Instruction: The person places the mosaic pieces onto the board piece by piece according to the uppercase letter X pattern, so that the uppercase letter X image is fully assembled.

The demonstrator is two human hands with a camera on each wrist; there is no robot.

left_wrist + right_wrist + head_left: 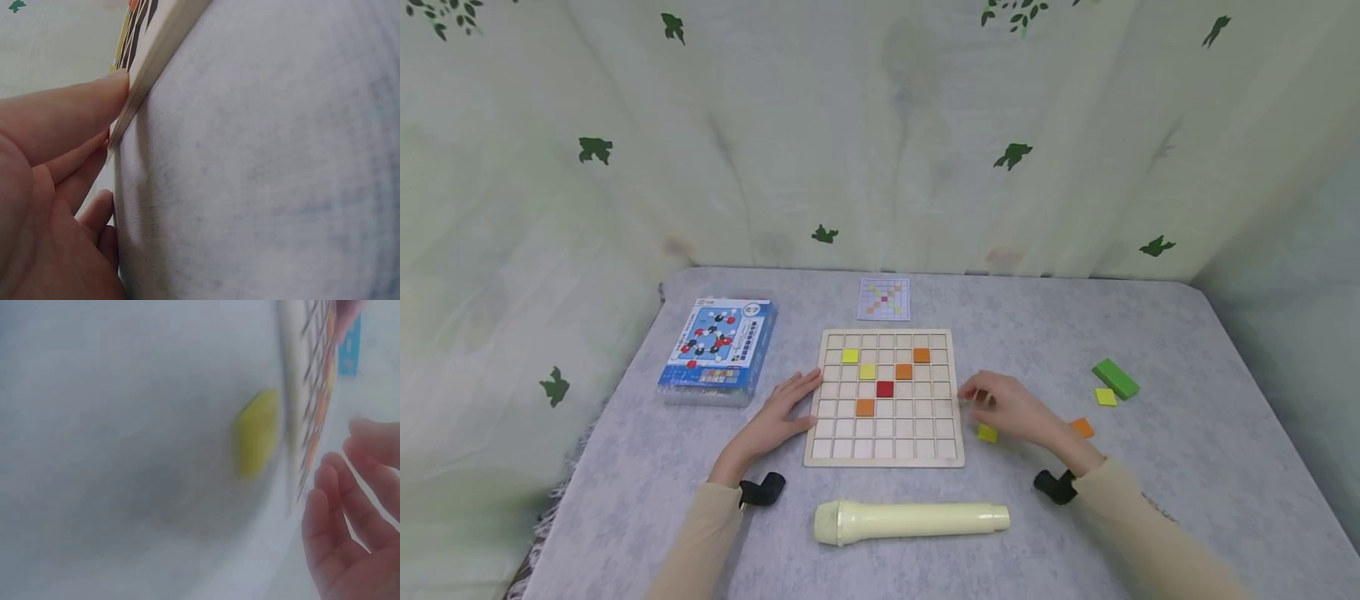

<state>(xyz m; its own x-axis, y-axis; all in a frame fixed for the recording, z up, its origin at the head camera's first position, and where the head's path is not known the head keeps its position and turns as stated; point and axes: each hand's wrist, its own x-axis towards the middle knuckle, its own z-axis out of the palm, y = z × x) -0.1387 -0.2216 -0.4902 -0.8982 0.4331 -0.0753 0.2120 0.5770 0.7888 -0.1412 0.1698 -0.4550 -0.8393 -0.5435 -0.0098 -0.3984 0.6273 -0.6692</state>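
A square wooden grid board (925, 429) lies flat in the middle of the table. Several coloured tiles sit in its cells: yellow ones at upper left, orange ones along the other diagonal, and a red tile (885, 389) at the centre. My left hand (772, 421) rests at the board's left edge, thumb and fingertips against its side. Just off the right edge is my right hand (1011, 408), fingers loosely bent, with nothing visible between them in the right wrist view. A loose yellow tile (256, 434) lies under that hand, beside the board.
Farther right lie a green block (1116, 379), another yellow tile (1105, 397) and an orange tile (1082, 427). A small pattern card (883, 300) is behind the board. A cream microphone (917, 520) lies in front, and a blue boxed set (718, 350) stands at the left.
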